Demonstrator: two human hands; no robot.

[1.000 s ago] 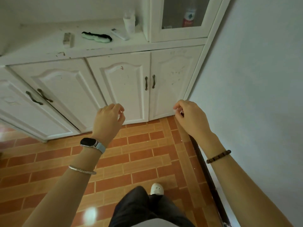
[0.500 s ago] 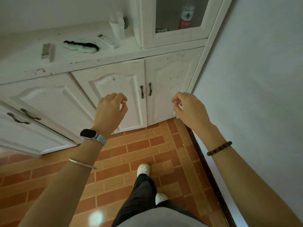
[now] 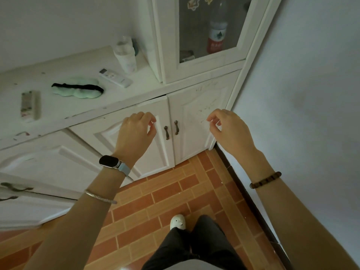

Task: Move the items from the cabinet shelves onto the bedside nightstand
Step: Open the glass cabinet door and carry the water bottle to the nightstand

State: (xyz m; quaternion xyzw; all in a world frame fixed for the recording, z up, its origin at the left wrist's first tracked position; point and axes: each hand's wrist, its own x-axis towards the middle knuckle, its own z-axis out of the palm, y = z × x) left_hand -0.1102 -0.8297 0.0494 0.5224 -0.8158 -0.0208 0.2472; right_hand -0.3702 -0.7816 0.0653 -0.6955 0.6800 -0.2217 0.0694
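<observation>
**Left hand** (image 3: 135,131): fingers loosely curled, thumb close to the forefinger, holding nothing. It is raised before the left lower door (image 3: 153,156); whether it touches cannot be told. A dark smartwatch (image 3: 109,161) and a thin bangle (image 3: 99,196) sit on this arm.

**Right hand** (image 3: 231,131): likewise loosely curled and holding nothing, before the right lower door (image 3: 191,133). A brown bead bracelet (image 3: 266,180) is on this wrist.

**Door handles** (image 3: 166,132): a dark pair, side by side between the hands, with the left hand at 9 o'clock of them and the right hand at 3 o'clock. Both lower doors are closed.

**Worktop** (image 3: 64,112): white and scuffed, at 10 o'clock of the left hand. It carries:
- a green sleep mask (image 3: 78,90) with a black strap
- a white remote (image 3: 115,77), at 2 o'clock of the mask
- a pale cup (image 3: 126,57), upright, at 12 o'clock of the remote
- a small patterned oblong (image 3: 29,106), blurred, at 8 o'clock of the mask

**Upper cabinet** (image 3: 204,73): white frame with a closed glass door, at 12 o'clock of the right hand. On the shelf behind the glass:
- a bottle (image 3: 216,36) with a red label, upright
- a small dark item (image 3: 187,55), at 8 o'clock of the bottle, too dim to name

**Floor** (image 3: 175,191): orange and red tiles. One white shoe (image 3: 177,222) shows at 6 o'clock of the handles.
</observation>
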